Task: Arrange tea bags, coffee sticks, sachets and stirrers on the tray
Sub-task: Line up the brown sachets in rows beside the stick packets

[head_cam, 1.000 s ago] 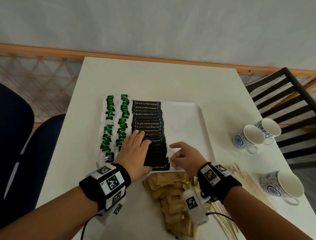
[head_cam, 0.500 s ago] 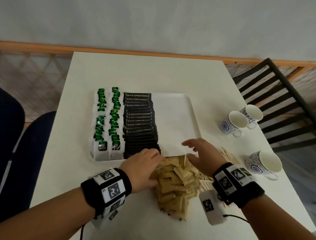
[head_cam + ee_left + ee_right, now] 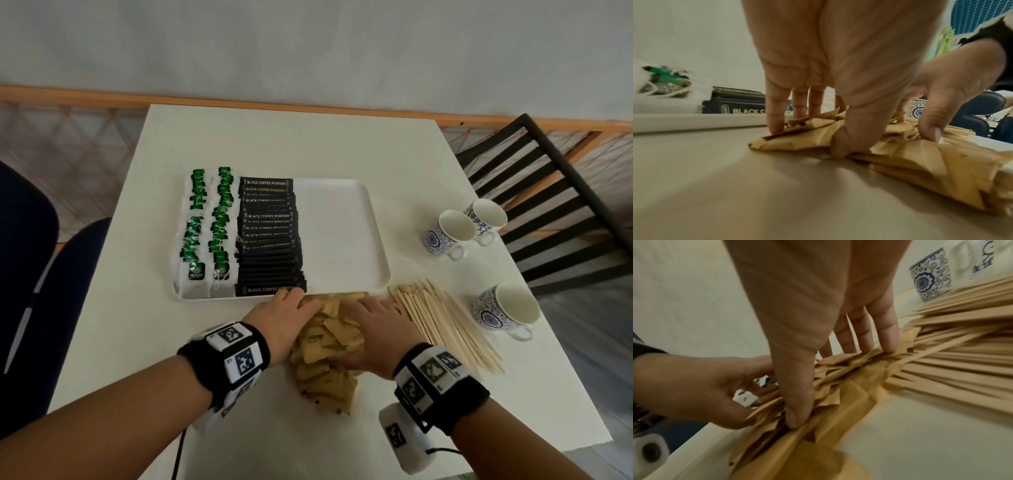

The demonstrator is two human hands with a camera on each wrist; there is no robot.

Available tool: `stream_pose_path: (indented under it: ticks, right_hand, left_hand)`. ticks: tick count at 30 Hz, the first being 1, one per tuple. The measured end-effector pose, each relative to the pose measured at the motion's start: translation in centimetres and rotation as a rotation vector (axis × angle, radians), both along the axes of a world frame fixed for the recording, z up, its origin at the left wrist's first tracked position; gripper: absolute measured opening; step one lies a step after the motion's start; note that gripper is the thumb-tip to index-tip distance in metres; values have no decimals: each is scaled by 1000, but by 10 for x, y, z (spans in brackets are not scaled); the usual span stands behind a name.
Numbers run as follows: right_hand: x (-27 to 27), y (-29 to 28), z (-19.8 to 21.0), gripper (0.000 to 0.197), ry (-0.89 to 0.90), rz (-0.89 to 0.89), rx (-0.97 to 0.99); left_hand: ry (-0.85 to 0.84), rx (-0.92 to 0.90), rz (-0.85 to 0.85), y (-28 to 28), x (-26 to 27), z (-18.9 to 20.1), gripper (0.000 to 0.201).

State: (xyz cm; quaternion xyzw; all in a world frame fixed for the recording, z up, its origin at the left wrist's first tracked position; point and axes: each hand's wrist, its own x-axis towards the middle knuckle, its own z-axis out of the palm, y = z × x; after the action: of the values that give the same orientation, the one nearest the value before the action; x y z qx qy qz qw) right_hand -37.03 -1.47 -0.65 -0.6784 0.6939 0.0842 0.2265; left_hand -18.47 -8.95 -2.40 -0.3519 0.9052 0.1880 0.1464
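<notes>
Fingers point(image 3: 774, 116) of the left hand point(image 3: 286, 317) are curled down over the left edge of the pile of brown sachets point(image 3: 325, 346), thumb dug in at the near side, so that hand is gripping the heap. The right hand point(image 3: 371, 329) is doing the same from the other side: its fingers point(image 3: 888, 337) press on the far part of the pile and its thumb pinches into the paper packets near the camera. So both hands squeeze the sachets between them.

The pile sits on the white table point(image 3: 308, 137), right against the near edge of the white tray point(image 3: 342, 222), not on it. Just to the right of the pile, touching it, lies a fanned bundle of wooden stirrers point(image 3: 445, 325), also on the table.

On the tray, 2 columns of green tea bags point(image 3: 207, 226) fill the left side, and a long overlapping row of black coffee sticks point(image 3: 269, 236) runs beside them. The right part of the tray is bare.

3 blue patterned cups stand off to the right: 2 close together point(image 3: 455, 229) farther back and 1 point(image 3: 507, 308) nearer, beside the stirrers. A black slatted chair point(image 3: 548, 192) stands past the table corner.
</notes>
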Motion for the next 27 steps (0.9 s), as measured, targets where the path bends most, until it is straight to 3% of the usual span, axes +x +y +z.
stream_pose_path:
  ticks: [10, 13, 20, 27]
  right_hand:
    - [12, -1, 10, 55, 5, 167, -31]
    - [12, -2, 9, 53, -16, 176, -45]
    - [6, 1, 10, 39, -53, 200, -109]
    - [2, 12, 10, 34, -122, 75, -213]
  left_hand:
    - [64, 149, 190, 12, 7, 10, 64]
    - [129, 170, 251, 11, 14, 15, 56]
    - [297, 211, 339, 11, 30, 21, 58]
    - [429, 238, 372, 13, 41, 30, 55]
